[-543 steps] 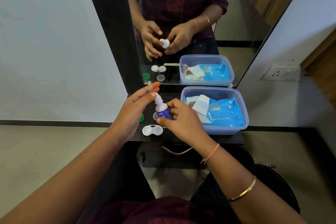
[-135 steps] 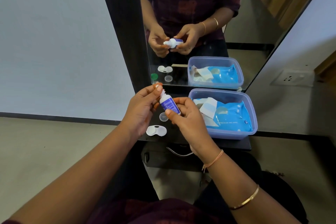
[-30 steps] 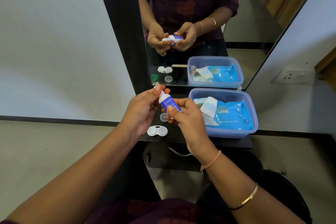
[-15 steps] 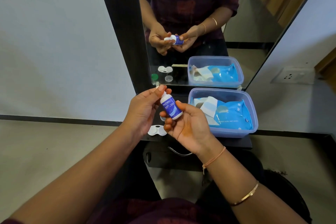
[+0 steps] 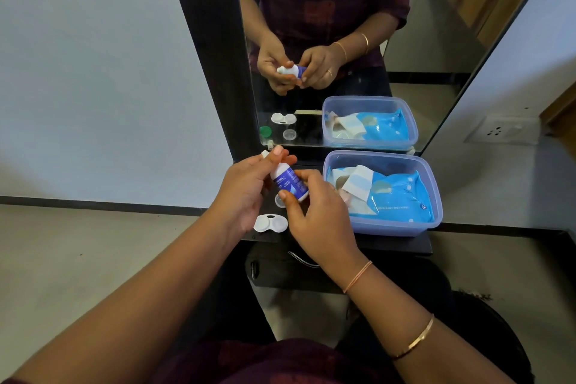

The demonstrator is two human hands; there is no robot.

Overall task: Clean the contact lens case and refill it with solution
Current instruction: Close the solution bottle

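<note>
A small solution bottle (image 5: 288,181) with a blue label and white top is held tilted above the black shelf (image 5: 402,242). My right hand (image 5: 318,212) grips its body from below. My left hand (image 5: 246,187) pinches the white cap end at the upper left. The white contact lens case (image 5: 270,223) lies open on the shelf just under my hands. A clear round lid (image 5: 279,200) lies on the shelf behind the case, partly hidden by the bottle.
A translucent blue tub (image 5: 402,229) holding a blue wet-wipes pack (image 5: 396,196) stands on the shelf's right part. A mirror (image 5: 343,25) rises behind the shelf and reflects my hands. A wall socket (image 5: 501,129) is at the right.
My right hand has turned from palm-up under the bottle to fingers wrapped over its base. The bottle stays tilted, and my left hand keeps pinching the cap end.
</note>
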